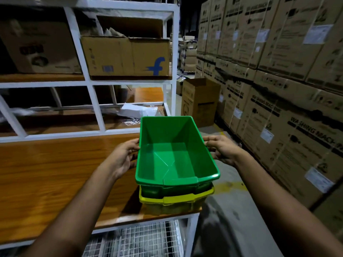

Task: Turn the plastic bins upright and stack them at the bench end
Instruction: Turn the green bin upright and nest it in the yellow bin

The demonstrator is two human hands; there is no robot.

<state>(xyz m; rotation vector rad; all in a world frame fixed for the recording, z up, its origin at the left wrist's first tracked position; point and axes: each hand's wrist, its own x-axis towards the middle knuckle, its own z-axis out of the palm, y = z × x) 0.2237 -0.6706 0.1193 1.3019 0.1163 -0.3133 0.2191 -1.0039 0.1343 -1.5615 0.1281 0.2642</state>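
On the far left, a brown box (pixel 39 47) sits on the upper shelf of the white rack (pixel 89 83), with a second box (pixel 126 56) bearing a blue "f" to its right. Below them the wooden table (pixel 55 173) runs toward its right end.

The left hand (pixel 123 158) grips the left rim of the green bin (pixel 174 154), thumb on top, fingers curled against the wall. The green bin is upright, open side up, nested in a yellow bin (pixel 176 200) that stands at the table's right end, close to the edge. The green bin appears not fully seated: a band of its wall shows above the yellow rim. The right hand (pixel 221 150) grips the opposite rim, fingers curled round it.

Further right, an open carton (pixel 199 101) stands on the floor beside a wall of stacked cartons (pixel 278 71).

The step in hand looks like stacking: lowering the green bin into the yellow one. The next move would call for an even downward press on both rims until it settles, then letting go. No other bins are in view, so how much of the task remains cannot be told.
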